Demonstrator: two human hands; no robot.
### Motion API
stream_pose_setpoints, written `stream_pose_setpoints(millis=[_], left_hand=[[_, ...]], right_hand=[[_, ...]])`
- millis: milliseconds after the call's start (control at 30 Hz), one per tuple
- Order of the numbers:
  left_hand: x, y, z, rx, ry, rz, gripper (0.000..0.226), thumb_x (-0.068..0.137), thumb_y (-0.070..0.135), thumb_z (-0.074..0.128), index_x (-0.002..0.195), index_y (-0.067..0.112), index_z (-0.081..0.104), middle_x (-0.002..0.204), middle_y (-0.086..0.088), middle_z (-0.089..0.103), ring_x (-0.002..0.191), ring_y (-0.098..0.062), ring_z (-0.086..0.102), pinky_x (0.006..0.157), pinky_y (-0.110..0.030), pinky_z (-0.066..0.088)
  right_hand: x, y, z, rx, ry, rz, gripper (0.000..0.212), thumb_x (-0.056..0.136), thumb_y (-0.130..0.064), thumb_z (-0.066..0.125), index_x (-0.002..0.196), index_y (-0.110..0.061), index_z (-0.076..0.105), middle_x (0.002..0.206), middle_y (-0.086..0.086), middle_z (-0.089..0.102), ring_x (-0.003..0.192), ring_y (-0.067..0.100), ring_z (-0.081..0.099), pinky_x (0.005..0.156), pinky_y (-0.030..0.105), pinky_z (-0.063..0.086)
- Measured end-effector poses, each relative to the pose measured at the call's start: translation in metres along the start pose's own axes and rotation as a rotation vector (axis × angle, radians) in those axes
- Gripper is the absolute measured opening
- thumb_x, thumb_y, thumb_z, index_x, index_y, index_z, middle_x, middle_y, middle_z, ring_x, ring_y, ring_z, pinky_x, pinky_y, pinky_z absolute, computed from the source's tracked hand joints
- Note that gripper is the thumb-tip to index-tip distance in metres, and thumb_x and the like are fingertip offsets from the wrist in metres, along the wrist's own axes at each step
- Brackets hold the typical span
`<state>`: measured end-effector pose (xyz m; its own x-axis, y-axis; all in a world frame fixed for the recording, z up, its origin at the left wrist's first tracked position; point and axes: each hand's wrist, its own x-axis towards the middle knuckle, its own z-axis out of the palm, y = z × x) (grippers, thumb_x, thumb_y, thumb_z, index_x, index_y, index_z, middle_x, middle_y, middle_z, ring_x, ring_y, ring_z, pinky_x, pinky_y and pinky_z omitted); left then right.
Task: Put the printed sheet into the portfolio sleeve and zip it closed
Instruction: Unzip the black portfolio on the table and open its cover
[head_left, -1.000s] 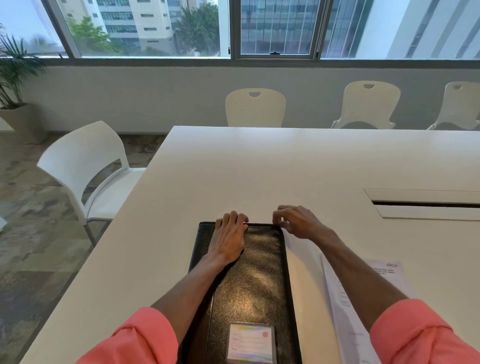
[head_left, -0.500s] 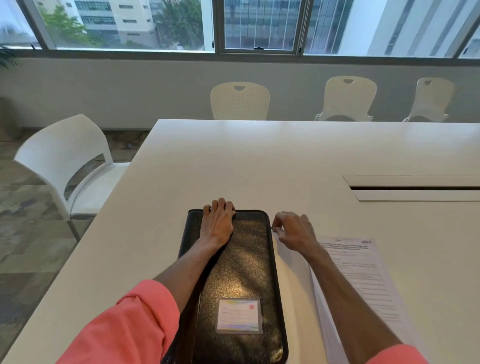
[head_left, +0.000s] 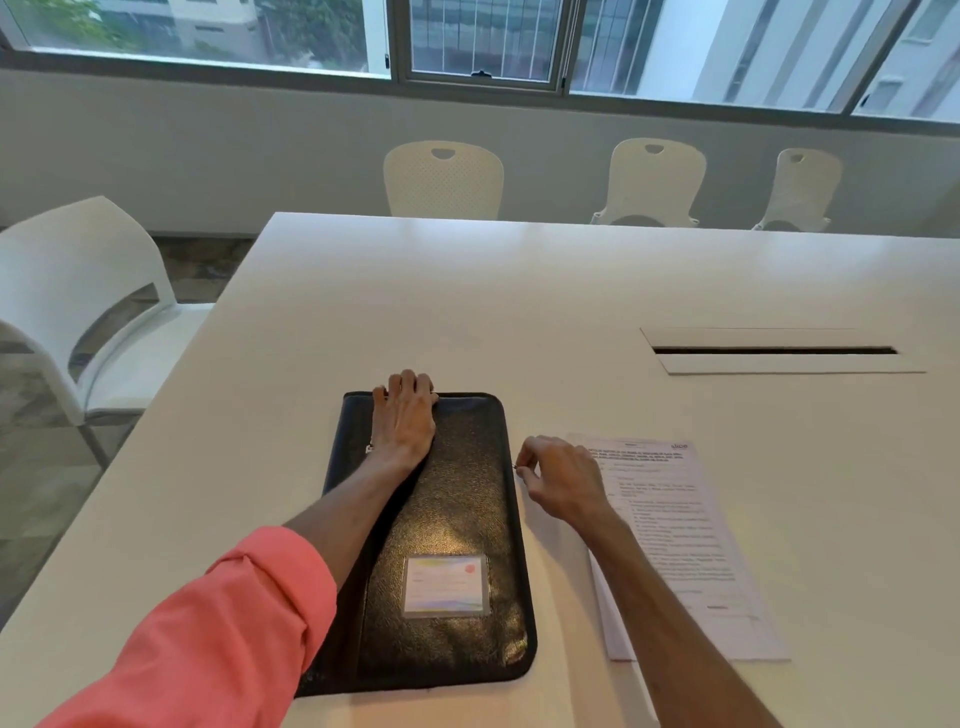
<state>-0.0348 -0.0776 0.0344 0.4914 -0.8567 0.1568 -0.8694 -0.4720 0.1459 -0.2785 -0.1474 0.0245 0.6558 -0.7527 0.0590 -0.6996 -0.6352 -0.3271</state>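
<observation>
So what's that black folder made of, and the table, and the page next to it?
The black folder looks like leather or fake leather: its pebbly surface shines under the light. I can't tell which. The table looks like smooth white laminate or painted board, with a soft glare. The page is thin white printed paper, lying flat.

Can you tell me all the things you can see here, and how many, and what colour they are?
table: 1, white, fills the middle
slot in the table: 1, dark, right side
portfolio: 1, black, flat on the near table
card pocket: 1, pale, on the portfolio's near end
printed sheet: 1, white, right of the portfolio
chairs: 4, white, three across, one at left
windows: a row, along the far wall
left hand: flat on the portfolio
right hand: pinching something tiny at the portfolio's right edge
sleeve: pink, left arm
</observation>
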Motion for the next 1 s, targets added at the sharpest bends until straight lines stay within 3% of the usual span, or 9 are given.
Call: stream_pose_setpoints(millis=[67, 167, 300, 600, 1000], left_hand=[[-0.008, 0.005, 0.001, -0.058, 0.006, 0.036, 0.038, 0.116, 0.034, 0.041, 0.147, 0.014, 0.05, 0.148, -0.009, 0.049, 0.14, -0.026, 0.046, 0.121, -0.044, 0.034], [-0.033, 0.014, 0.006, -0.17, -0.042, 0.229, 0.052, 0.113, 0.043, 0.044, 0.158, 0.019, 0.041, 0.163, -0.008, 0.036, 0.158, -0.027, 0.03, 0.134, -0.048, 0.017], [-0.072, 0.029, 0.022, -0.192, -0.184, 0.426, 0.058, 0.115, 0.053, 0.03, 0.171, 0.04, 0.02, 0.181, 0.005, 0.012, 0.17, -0.017, 0.0, 0.138, -0.051, 0.001], [-0.087, 0.038, 0.023, -0.113, -0.226, 0.346, 0.059, 0.116, 0.056, 0.017, 0.173, 0.044, 0.005, 0.183, 0.009, 0.002, 0.169, -0.013, -0.003, 0.138, -0.047, 0.001], [-0.098, 0.043, 0.006, -0.067, -0.255, 0.389, 0.058, 0.117, 0.054, 0.017, 0.173, 0.044, 0.003, 0.183, 0.009, 0.002, 0.17, -0.014, -0.002, 0.138, -0.051, 0.003]], right_hand=[[-0.004, -0.002, 0.003, 0.019, 0.037, 0.02, 0.002, 0.101, -0.028, 0.071, 0.103, -0.028, 0.071, 0.105, -0.01, 0.074, 0.102, 0.016, 0.069, 0.101, 0.044, 0.052], [-0.009, -0.005, 0.011, 0.051, 0.098, 0.012, 0.004, 0.102, -0.031, 0.07, 0.101, -0.028, 0.067, 0.1, -0.01, 0.071, 0.093, 0.015, 0.066, 0.094, 0.042, 0.053], [-0.014, -0.006, 0.019, 0.059, 0.162, -0.018, 0.004, 0.105, -0.03, 0.067, 0.106, -0.026, 0.068, 0.104, -0.009, 0.07, 0.092, 0.017, 0.067, 0.093, 0.044, 0.054], [-0.036, -0.002, 0.024, 0.017, 0.168, -0.058, 0.005, 0.103, -0.031, 0.067, 0.102, -0.026, 0.066, 0.101, -0.009, 0.067, 0.095, 0.016, 0.065, 0.095, 0.045, 0.051], [-0.067, -0.011, 0.014, -0.088, 0.185, -0.032, 0.007, 0.103, -0.021, 0.067, 0.108, -0.025, 0.065, 0.107, -0.007, 0.068, 0.102, 0.019, 0.067, 0.095, 0.045, 0.049]])
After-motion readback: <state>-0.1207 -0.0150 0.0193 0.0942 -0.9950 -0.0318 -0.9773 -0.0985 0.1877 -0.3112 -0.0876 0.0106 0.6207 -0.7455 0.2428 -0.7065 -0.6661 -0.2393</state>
